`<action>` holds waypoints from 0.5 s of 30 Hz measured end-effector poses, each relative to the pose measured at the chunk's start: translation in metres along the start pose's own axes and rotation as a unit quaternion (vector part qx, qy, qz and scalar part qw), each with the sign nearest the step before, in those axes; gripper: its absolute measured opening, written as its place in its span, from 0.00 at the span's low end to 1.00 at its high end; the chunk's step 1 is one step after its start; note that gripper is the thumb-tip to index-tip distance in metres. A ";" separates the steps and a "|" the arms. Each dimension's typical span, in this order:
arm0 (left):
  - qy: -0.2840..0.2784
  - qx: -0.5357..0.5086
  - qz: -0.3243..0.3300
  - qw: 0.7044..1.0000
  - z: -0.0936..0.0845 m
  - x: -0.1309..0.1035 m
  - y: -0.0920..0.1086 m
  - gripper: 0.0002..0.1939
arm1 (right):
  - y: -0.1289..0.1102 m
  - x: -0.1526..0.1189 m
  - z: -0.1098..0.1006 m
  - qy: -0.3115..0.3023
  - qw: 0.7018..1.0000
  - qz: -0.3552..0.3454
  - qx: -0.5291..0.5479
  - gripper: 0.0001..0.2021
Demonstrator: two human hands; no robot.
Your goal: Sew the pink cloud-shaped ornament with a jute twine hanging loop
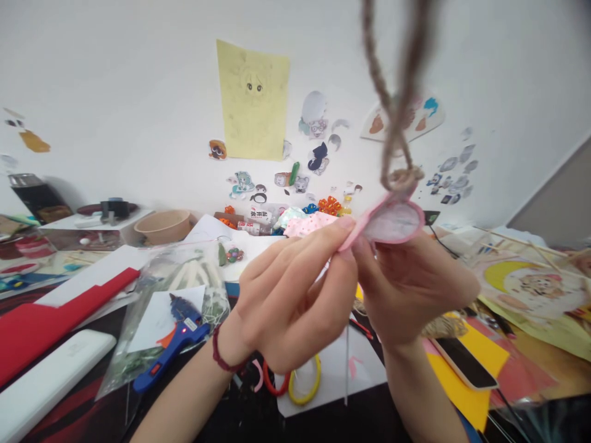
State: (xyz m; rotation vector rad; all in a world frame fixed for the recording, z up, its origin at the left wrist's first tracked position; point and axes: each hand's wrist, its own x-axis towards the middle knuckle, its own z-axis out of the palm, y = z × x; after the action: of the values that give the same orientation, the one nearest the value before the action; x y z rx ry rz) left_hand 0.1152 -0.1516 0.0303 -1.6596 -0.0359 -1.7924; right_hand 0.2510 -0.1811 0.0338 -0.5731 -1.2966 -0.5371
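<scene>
A small pink piece (394, 220) with a whitish inner face hangs from a loop of brown twine (379, 80), knotted at its upper right corner. My left hand (295, 295) pinches its lower left edge between thumb and fingers. Close beside, my right hand (397, 289) grips the piece from below and behind, fingers partly hidden by it. Under my hands a thin pale stick (346, 363) stands out over a white paper sheet (330, 394). Red and yellow handle loops (305, 400), apparently of scissors, lie by the sheet's left edge.
A blue glue gun (178, 341) with a lit red light lies left, on paper over a plastic bag (120, 351). Further left are a white bar-shaped case (60, 381) and red sheet (60, 314). A phone (464, 363) rests right on yellow paper (484, 341). A wall (138, 92) stands behind.
</scene>
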 end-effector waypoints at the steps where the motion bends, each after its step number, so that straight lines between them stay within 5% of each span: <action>1: -0.003 -0.006 0.006 1.000 0.000 -0.001 -0.001 0.04 | 0.000 -0.001 0.000 0.001 1.000 0.002 0.006 0.07; 7: 0.013 0.019 -0.049 0.999 0.006 -0.007 -0.002 0.05 | -0.002 -0.006 0.000 -0.030 1.000 0.003 0.010 0.09; 12: 0.068 -0.014 -0.050 0.996 0.012 0.000 0.001 0.05 | -0.011 -0.003 0.000 -0.022 0.996 0.077 0.042 0.05; 15: 0.012 -0.050 -0.094 0.994 0.005 -0.002 0.002 0.06 | -0.014 -0.002 0.000 -0.027 0.991 0.113 0.059 0.04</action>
State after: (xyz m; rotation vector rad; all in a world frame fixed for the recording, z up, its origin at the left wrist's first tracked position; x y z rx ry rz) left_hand 0.1202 -0.1498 0.0291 -1.7545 -0.0951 -1.9824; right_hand 0.2418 -0.1913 0.0331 -0.6294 -1.2851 -0.2571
